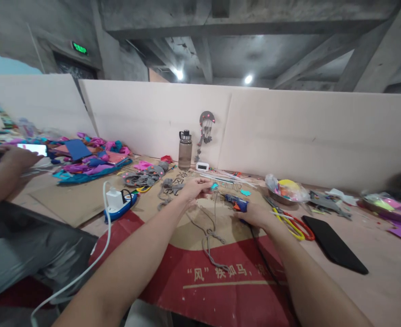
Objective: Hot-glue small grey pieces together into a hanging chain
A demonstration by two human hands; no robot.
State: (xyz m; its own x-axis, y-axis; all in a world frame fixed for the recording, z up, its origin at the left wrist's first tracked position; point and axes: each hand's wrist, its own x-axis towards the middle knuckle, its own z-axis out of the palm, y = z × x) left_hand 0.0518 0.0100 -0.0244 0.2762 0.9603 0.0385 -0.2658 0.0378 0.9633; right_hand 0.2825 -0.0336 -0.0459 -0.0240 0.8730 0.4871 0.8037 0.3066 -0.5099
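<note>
Between the fingertips of my left hand (196, 190) is a small teal cut-out piece (214, 186). A grey cord (210, 232) hangs below it and trails in loops over the cardboard sheet (187, 231). My right hand (253, 214) is wrapped round a blue glue gun (236, 202) with an orange trigger, its nozzle pointing left toward the teal piece, a small gap apart. The gun's black cable (264, 259) runs down toward me. Another teal cut-out (245, 193) lies just beyond the gun. Grey cord and felt-like pieces (168, 188) lie beyond my left wrist.
Scissors (294, 225) and a black phone (334, 243) lie right of my right arm. A bottle (185, 151) and small clock (202, 166) stand at the back. A power strip (120, 206) is at left, near another person's hand (20, 161). Bowl (285, 195) at right.
</note>
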